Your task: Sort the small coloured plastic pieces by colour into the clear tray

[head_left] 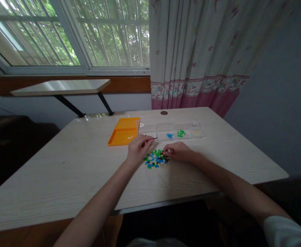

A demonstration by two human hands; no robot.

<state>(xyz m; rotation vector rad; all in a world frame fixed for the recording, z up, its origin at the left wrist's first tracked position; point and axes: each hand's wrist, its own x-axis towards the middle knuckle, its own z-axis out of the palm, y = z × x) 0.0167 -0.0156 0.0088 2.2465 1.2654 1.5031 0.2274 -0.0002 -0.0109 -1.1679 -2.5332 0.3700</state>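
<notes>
My left hand (139,146) is closed in a pinch above the left side of the pile, with a thin dark piece (154,138) sticking out from its fingertips. Under and between my hands lies a loose pile of small plastic pieces (154,160) in green, blue, dark brown and pale yellow. At the pile's right edge, my right hand (178,151) has its fingertips pressed together beside several dark brown pieces (165,158); what they grip is too small to make out. Behind the hands, a clear compartment box (200,134) holds blue pieces (170,136), green pieces (181,133) and a little yellow (196,132) in separate compartments.
An open orange case (126,123) lies left of the clear box, with a few white pieces (130,137) in it. A raised shelf (62,86) on black legs stands at the table's back left. The pale wooden table (88,181) has a round brown cable hole (164,113) at the back.
</notes>
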